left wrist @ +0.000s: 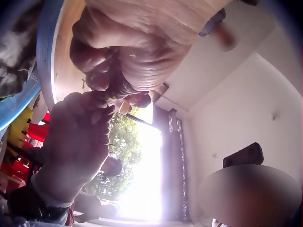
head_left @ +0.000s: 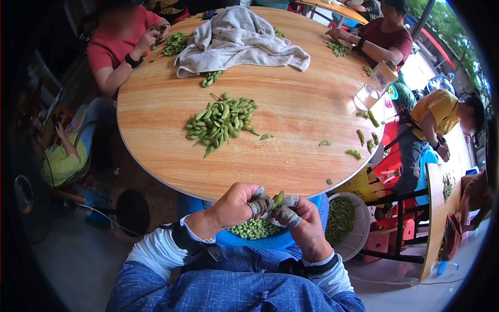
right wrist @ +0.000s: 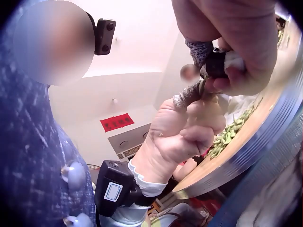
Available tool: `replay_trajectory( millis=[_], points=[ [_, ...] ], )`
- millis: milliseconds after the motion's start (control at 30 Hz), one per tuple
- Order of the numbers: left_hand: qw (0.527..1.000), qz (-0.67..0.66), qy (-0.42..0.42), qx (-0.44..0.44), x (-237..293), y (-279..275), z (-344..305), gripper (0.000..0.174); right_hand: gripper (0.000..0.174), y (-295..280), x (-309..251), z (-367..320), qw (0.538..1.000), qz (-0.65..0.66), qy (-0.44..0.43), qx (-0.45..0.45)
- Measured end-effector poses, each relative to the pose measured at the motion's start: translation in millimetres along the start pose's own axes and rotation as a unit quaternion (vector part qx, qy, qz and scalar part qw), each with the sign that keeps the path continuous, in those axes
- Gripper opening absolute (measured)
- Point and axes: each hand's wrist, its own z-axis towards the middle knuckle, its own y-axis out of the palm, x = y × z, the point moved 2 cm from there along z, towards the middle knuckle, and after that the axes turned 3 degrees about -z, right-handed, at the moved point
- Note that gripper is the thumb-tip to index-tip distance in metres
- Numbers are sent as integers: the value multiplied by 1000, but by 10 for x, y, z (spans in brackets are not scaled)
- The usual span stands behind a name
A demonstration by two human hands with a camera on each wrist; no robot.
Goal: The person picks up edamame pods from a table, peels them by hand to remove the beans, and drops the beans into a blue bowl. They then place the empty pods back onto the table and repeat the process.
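My left hand (head_left: 227,209) and right hand (head_left: 309,232) meet just off the near table edge, with grey covers on the fingertips. Between them a green soybean pod (head_left: 278,198) is pinched from both sides, its upper tip sticking out. In the right wrist view, the left hand's covered fingertip (right wrist: 187,96) comes up against the right hand's fingers. Curled fingers hide most of the pod in the left wrist view. Below the hands, a blue basin (head_left: 280,241) on the lap holds shelled green beans (head_left: 253,229). On the table ahead lies a heap of whole pods (head_left: 222,120).
A grey towel (head_left: 234,41) covers part of the round wooden table (head_left: 291,114). Stray pods and a clear jar (head_left: 370,89) are near its right edge. A white basket (head_left: 360,229) of pods or husks stands at my right. Other people sit around.
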Motion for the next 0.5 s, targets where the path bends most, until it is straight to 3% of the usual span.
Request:
replay_trajectory(
  millis=[233,333,433,500],
  points=[
    [1000,5,-7,-8,-38,-44,-24,17,16,37,48,49,1000,-20,7,16],
    [981,179,71,24,-56,-65,-10,18,16,53,54,87,999,-29,18,36],
    [869,442,222,32,39,26,-62,21,16,71,8,106,996,-44,-7,72],
    [801,542,252,34,34,57,-86,27,16,84,-11,102,994,-61,-25,83]
  ],
)
